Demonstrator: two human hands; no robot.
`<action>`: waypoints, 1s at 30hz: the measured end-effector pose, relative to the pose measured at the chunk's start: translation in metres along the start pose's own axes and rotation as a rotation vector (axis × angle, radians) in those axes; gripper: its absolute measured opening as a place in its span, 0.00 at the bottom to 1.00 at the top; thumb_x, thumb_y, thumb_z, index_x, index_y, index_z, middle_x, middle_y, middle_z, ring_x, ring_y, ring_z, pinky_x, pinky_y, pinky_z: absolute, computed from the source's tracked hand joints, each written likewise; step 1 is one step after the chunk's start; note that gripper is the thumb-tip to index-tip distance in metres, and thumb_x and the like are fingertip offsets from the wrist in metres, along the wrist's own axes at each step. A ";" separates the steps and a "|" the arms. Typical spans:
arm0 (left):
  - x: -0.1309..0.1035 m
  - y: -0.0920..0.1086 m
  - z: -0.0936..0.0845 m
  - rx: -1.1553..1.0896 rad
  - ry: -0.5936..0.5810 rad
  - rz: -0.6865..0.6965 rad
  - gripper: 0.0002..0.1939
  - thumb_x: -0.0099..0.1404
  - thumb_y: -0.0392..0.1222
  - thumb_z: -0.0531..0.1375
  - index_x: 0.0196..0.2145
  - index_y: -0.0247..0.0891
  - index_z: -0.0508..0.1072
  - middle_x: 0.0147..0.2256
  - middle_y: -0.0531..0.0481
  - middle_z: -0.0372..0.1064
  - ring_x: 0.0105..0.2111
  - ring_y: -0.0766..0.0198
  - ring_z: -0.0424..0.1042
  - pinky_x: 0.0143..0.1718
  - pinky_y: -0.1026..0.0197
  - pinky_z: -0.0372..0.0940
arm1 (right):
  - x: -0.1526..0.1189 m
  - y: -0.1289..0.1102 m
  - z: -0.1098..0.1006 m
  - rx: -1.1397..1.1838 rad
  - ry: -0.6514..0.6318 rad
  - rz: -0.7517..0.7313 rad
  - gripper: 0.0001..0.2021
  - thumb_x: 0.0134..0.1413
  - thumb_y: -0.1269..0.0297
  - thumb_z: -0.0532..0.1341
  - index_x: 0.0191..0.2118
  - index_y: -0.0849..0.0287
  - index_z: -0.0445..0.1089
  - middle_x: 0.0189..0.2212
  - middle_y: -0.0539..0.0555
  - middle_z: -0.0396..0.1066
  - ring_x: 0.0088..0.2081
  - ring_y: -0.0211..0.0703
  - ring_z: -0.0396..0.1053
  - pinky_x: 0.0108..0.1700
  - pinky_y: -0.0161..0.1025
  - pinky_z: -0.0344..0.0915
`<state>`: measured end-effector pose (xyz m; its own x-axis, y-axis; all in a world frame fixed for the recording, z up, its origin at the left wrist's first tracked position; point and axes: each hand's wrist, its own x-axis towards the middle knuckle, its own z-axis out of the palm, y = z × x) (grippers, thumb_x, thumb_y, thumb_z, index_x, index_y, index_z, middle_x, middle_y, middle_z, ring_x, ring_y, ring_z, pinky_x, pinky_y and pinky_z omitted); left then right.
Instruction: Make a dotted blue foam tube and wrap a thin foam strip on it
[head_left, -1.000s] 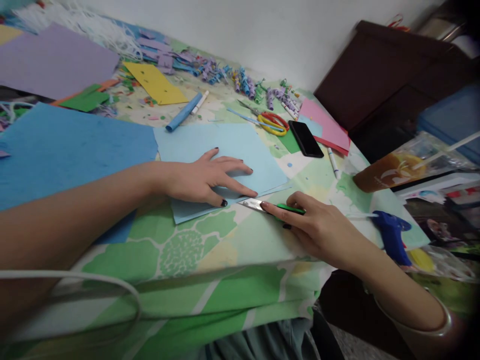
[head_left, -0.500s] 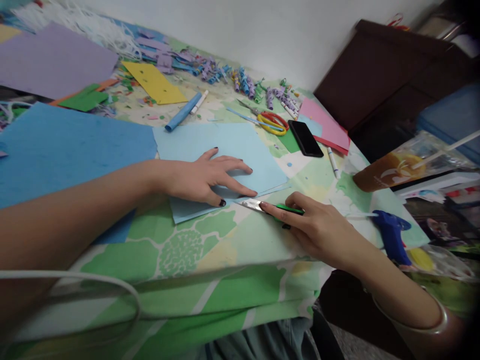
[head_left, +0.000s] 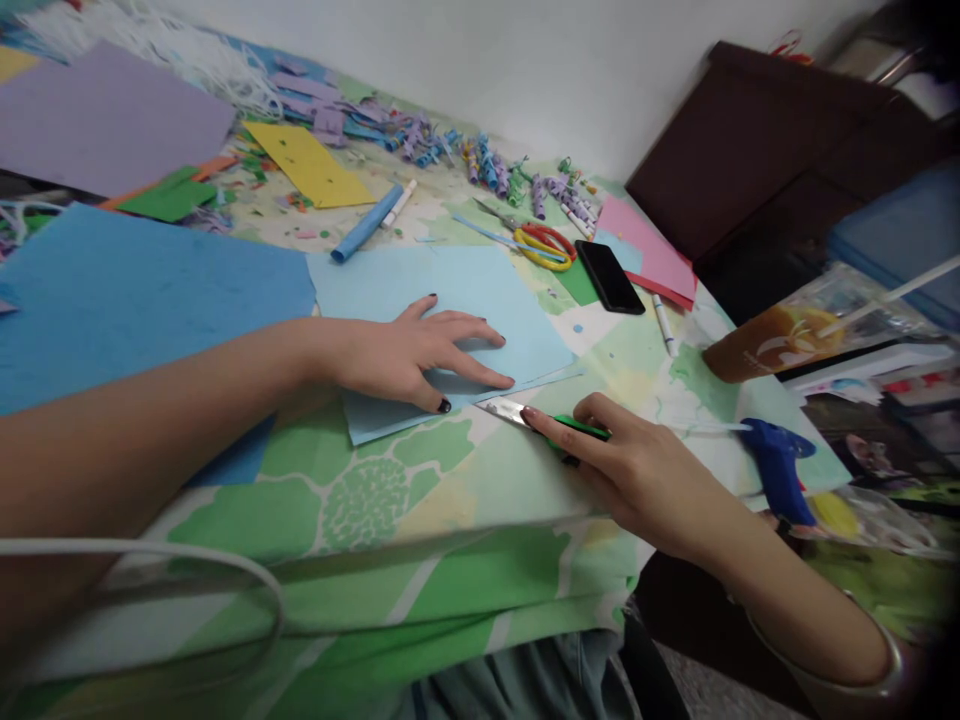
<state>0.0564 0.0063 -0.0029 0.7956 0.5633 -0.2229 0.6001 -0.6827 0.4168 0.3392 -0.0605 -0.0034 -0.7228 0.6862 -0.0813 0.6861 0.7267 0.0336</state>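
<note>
- Right hand (head_left: 637,470): fingers closed around green-handled cutter (head_left: 504,408), index fingertip on the blade
- Left hand (head_left: 401,358): fingers spread, pressing flat on pale blue paper (head_left: 457,275)
- Paper: lies near tabletop (head_left: 510,475) front edge, blade tip at its near side
- Risk, judged: blade slipping could nick nearby left thumb or index; uneven pressure could skew the paper

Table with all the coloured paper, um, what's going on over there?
A person's left hand lies spread on light blue paper. The right hand grips a green-handled utility knife, its blade tip by the paper's near edge. Whether it is cutting is unclear. Scissors and a black smartphone lie farther back.
</note>
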 end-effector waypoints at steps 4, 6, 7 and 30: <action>0.000 0.000 0.000 0.004 0.006 -0.001 0.29 0.62 0.46 0.55 0.60 0.59 0.59 0.68 0.55 0.41 0.67 0.44 0.35 0.61 0.33 0.25 | 0.000 -0.003 -0.001 0.027 -0.008 0.010 0.31 0.59 0.72 0.52 0.66 0.46 0.50 0.41 0.58 0.61 0.34 0.42 0.65 0.36 0.40 0.67; 0.000 0.000 0.000 0.013 0.012 0.006 0.29 0.61 0.45 0.55 0.61 0.59 0.59 0.68 0.54 0.41 0.67 0.44 0.35 0.61 0.31 0.25 | 0.000 -0.003 -0.001 0.035 -0.013 0.015 0.31 0.59 0.72 0.52 0.66 0.46 0.50 0.41 0.58 0.61 0.34 0.42 0.65 0.36 0.40 0.67; 0.000 0.000 0.000 0.019 0.011 0.010 0.30 0.61 0.45 0.56 0.61 0.59 0.59 0.68 0.54 0.41 0.67 0.44 0.35 0.60 0.31 0.25 | 0.001 -0.004 -0.001 0.036 -0.016 0.019 0.31 0.59 0.72 0.52 0.66 0.46 0.50 0.41 0.58 0.61 0.34 0.42 0.65 0.36 0.40 0.67; -0.018 -0.020 0.008 0.152 0.117 -0.074 0.51 0.52 0.63 0.63 0.67 0.47 0.45 0.68 0.41 0.33 0.66 0.40 0.37 0.63 0.36 0.38 | -0.079 -0.070 0.009 0.716 0.126 0.451 0.32 0.62 0.69 0.52 0.67 0.41 0.43 0.46 0.55 0.60 0.46 0.43 0.63 0.51 0.43 0.62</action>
<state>0.0308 0.0063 -0.0139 0.7390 0.6589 -0.1406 0.6694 -0.6945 0.2637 0.3489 -0.1654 -0.0079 -0.3427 0.9342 -0.0990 0.7664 0.2171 -0.6045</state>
